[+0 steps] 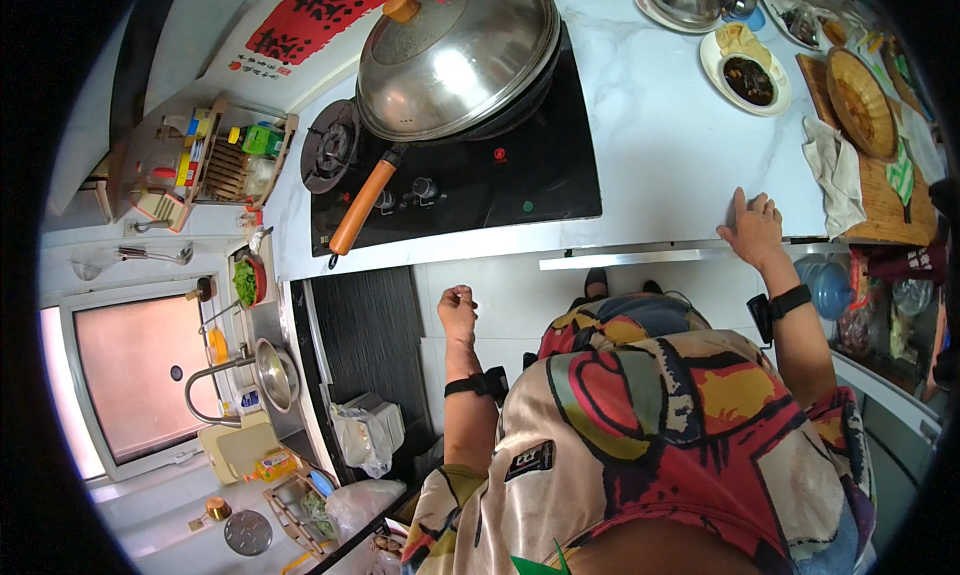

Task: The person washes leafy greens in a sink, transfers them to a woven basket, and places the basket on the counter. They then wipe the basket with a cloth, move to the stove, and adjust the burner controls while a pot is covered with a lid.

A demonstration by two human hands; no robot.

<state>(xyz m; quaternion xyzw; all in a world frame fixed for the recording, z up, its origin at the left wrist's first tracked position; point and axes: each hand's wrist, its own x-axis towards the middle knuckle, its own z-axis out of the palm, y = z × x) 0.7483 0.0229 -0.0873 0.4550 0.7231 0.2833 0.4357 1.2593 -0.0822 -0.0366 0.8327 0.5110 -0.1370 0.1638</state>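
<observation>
My right hand (754,228) rests with spread fingers on the edge of the white marbled countertop (645,147), holding nothing. A grey-white cloth (836,177) lies a little to its right. My left hand (458,309) hangs in front of the counter with its fingers curled; nothing shows in it. Beyond it, a wok with a wooden handle (363,207) stands on the black gas hob (480,192), covered by a domed steel lid (450,65) with a wooden knob. Farther back on the counter, a plate (780,99) holds a bowl of dark sauce (748,80) and flatbread pieces (739,39).
A wooden cutting board (889,207) bears a woven basket (862,106) at the right. A steel kettle (686,1) stands at the back. At the left are a bare burner (330,147), a wooden rack (225,166), and a sink with a steel bowl (276,375).
</observation>
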